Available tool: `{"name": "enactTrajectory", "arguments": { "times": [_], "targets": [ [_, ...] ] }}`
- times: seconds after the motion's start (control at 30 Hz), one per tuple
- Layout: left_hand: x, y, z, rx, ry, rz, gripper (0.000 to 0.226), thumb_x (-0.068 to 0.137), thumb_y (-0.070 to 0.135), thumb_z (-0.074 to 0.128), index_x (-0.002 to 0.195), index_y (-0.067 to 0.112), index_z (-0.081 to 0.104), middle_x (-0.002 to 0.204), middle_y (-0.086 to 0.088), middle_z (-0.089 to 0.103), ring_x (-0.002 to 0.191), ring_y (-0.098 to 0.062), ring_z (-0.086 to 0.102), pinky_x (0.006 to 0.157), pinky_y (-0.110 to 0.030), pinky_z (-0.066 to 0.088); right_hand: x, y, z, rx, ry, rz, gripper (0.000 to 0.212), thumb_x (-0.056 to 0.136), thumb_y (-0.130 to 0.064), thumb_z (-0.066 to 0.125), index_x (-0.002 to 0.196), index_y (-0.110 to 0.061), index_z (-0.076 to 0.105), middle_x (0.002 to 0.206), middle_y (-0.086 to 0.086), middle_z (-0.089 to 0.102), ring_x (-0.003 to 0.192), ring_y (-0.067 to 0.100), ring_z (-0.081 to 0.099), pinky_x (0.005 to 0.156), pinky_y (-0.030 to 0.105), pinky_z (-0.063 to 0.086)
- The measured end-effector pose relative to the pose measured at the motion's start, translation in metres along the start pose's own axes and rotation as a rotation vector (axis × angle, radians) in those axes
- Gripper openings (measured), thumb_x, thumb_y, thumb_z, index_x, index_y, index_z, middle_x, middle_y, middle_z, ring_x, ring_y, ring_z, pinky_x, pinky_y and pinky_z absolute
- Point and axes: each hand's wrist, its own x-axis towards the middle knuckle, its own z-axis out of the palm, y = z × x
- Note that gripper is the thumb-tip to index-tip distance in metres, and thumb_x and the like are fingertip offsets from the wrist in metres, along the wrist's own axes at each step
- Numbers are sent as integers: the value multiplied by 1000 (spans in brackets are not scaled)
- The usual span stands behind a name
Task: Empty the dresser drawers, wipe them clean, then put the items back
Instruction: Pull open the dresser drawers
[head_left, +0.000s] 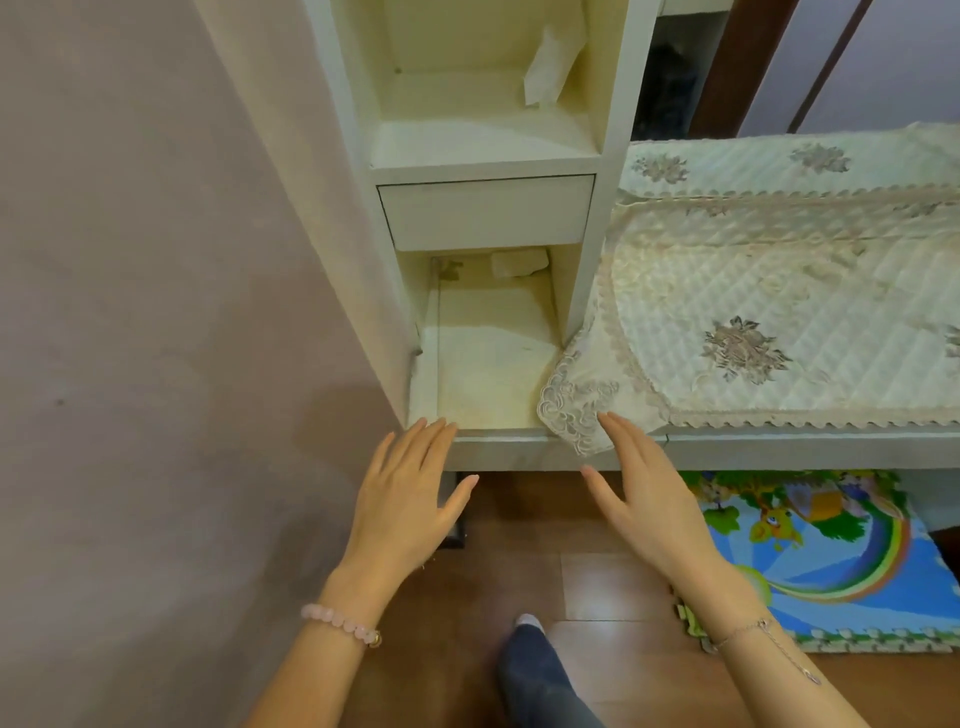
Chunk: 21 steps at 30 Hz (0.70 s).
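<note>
The pulled-out dresser drawer (488, 364) holds a pale folded item (519, 262) at its far end. The left hand (402, 499), fingers spread flat, touches the drawer's near rim; the right hand (652, 499), equally open and empty, hovers beside the lace-edged quilted cloth (779, 312).

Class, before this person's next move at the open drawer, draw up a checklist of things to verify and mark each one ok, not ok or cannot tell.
1. Both hands free: left hand and right hand are open and hold nothing. Ok.
2. Lower drawer pulled out: ok.
3. Drawer emptied: a pale lump sits at the back. Not ok.
4. Drawer clean: its floor shows yellowish stains. Not ok.
5. Drawer opening unobstructed: the lace corner of the quilted cover hangs over its right front edge. Not ok.
6. Wiping cloth at hand: none in view. Cannot tell.
</note>
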Motion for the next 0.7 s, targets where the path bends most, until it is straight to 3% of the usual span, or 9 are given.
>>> {"name": "enactTrajectory", "arguments": {
  "times": [0.37, 0.5, 0.7],
  "targets": [
    [51, 5, 33, -43, -74, -8, 63, 90, 53, 31, 135, 11, 48, 138, -5, 51, 129, -23, 45, 108, -42, 31, 55, 35, 13, 5, -49, -26, 59, 94, -36, 48, 145, -13, 30, 150, 3, 32, 138, 17, 26, 111, 26, 18],
    [62, 2, 45, -61, -108, 19, 62, 91, 51, 32, 134, 11, 48, 137, -6, 51, 130, -23, 44, 110, -39, 26, 57, 40, 25, 27, -34, -20, 57, 94, -39, 45, 144, -13, 32, 149, 3, 33, 138, 16, 28, 110, 24, 18],
    [84, -10, 68, -114, -137, 103, 56, 89, 47, 38, 128, 10, 54, 130, -7, 57, 122, -26, 51, 106, -37, 29, 46, 46, 56, 172, 62, 89, 49, 93, -30, 52, 138, -15, 41, 140, 0, 45, 129, 12, 40, 105, 22, 29]
  ]
}}
